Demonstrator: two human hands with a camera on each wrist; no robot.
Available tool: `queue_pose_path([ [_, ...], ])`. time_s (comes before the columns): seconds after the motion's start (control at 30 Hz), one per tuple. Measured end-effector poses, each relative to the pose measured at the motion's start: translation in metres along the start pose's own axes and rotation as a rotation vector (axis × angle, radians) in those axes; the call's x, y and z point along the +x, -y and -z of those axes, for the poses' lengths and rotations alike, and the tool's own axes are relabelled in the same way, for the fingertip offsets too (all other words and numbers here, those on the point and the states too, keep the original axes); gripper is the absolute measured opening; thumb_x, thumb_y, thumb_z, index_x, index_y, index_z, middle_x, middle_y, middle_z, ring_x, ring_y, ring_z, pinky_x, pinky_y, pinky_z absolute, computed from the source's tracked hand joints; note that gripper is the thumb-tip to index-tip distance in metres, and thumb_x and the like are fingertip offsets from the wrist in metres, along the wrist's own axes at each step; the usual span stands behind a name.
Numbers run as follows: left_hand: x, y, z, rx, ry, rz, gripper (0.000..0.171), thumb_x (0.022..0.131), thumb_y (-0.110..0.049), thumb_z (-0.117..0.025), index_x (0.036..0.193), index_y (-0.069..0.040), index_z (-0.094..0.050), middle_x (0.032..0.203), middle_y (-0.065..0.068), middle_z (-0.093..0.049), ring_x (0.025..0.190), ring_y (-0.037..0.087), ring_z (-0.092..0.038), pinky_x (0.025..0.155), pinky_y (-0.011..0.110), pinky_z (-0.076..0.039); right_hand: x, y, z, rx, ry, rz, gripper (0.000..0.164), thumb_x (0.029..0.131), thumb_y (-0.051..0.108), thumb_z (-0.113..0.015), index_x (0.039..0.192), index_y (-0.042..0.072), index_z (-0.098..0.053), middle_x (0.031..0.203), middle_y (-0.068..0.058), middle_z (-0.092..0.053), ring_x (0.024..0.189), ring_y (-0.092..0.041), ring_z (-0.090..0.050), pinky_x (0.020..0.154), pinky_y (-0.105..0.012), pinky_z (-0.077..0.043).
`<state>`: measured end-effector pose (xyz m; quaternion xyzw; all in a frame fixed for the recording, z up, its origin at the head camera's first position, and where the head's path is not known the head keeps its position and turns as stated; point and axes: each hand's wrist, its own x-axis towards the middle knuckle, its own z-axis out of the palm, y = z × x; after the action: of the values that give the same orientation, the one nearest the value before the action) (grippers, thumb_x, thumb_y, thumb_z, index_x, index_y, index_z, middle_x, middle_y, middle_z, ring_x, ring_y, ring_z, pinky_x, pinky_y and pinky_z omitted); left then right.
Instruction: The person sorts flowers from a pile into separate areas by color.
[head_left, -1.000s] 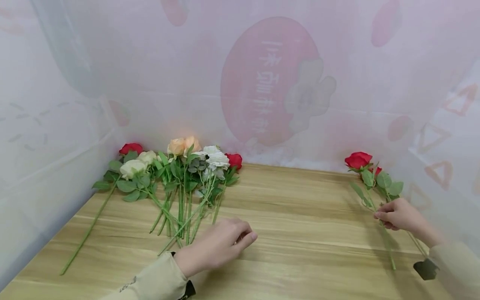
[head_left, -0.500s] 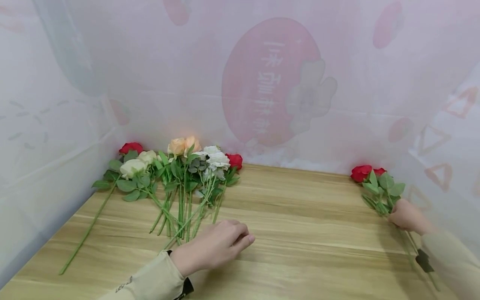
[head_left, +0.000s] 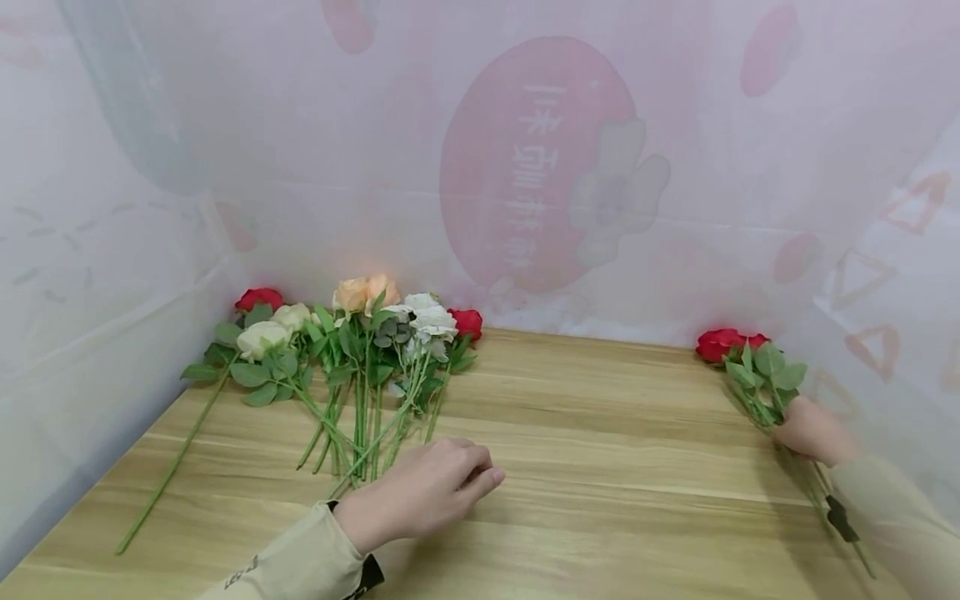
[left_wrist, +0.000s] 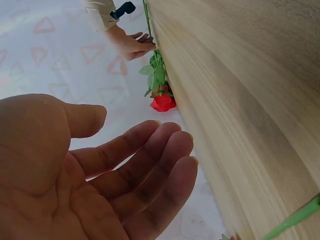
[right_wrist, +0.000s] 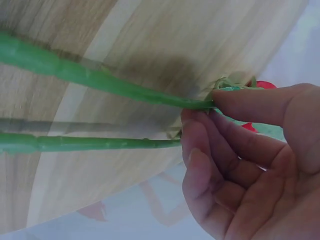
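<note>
At the right of the table, my right hand (head_left: 813,431) pinches the green stem (right_wrist: 120,92) of a red rose (head_left: 716,343) between thumb and fingertips. A second red rose (head_left: 756,340) lies right beside it, their leaves (head_left: 765,375) overlapping. In the right wrist view its stem (right_wrist: 90,143) runs alongside the pinched one and passes behind the fingers. My left hand (head_left: 423,492) hovers near the front middle of the table, holding nothing. The left wrist view shows its fingers (left_wrist: 145,175) gently bent, with the thumb apart from them. Stem ends of the left flowers lie just behind this hand.
Across the left half of the wooden table (head_left: 585,433) lie white roses (head_left: 266,335), peach roses (head_left: 367,293), white ruffled flowers (head_left: 431,317) and red roses (head_left: 467,323), their stems crossing. A long single stem (head_left: 172,467) reaches toward the front left. Printed cloth walls (head_left: 300,167) enclose the table.
My right hand has moved slightly right, bringing its red rose down and against the other one, so the blooms now sit side by side. My left hand has barely shifted.
</note>
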<state>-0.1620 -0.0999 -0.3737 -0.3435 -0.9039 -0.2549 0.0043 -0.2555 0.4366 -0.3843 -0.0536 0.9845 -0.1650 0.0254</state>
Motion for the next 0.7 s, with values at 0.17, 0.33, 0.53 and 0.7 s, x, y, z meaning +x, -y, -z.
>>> queue_pose_path([
  [0.17,0.0,0.001,0.001,0.001,-0.011,0.019,0.027,0.103,-0.033,-0.054,0.08,-0.021,-0.062,0.062,-0.014,-0.048,0.053,0.002,-0.044,0.049,0.025,-0.04,-0.001,0.006,0.004,-0.098,-0.087,0.018,0.024,0.076,0.007,-0.059,0.058,0.009,-0.044,0.05,-0.002,-0.043,0.044,-0.018,-0.042,0.044,-0.036,-0.039],
  [0.33,-0.001,0.004,0.008,0.005,-0.029,0.143,0.024,0.1,-0.033,-0.058,0.084,-0.017,-0.064,0.066,-0.012,-0.051,0.056,0.005,-0.048,0.052,0.028,-0.042,-0.004,0.038,0.014,-0.104,-0.123,0.04,0.04,0.092,0.018,-0.056,0.056,0.012,-0.039,0.05,0.0,-0.033,0.047,-0.014,-0.03,0.048,-0.035,-0.034],
  [0.53,-0.004,0.011,0.02,0.011,-0.025,0.314,0.027,0.1,-0.032,-0.059,0.078,-0.016,-0.058,0.061,-0.004,-0.049,0.05,0.01,-0.044,0.047,0.03,-0.038,-0.018,0.103,0.017,0.036,-0.083,0.031,0.046,0.101,0.04,-0.054,0.069,0.008,-0.061,0.059,0.006,-0.051,0.053,-0.012,-0.047,0.051,-0.033,-0.04],
  [0.7,-0.004,0.014,0.026,0.001,-0.032,0.371,0.029,0.099,-0.03,-0.06,0.075,-0.015,-0.056,0.06,-0.002,-0.048,0.048,0.01,-0.041,0.046,0.029,-0.036,-0.036,0.149,0.004,0.16,-0.1,0.065,0.041,0.1,0.043,-0.056,0.092,0.006,-0.071,0.074,0.001,-0.064,0.07,-0.018,-0.062,0.058,-0.035,-0.049],
])
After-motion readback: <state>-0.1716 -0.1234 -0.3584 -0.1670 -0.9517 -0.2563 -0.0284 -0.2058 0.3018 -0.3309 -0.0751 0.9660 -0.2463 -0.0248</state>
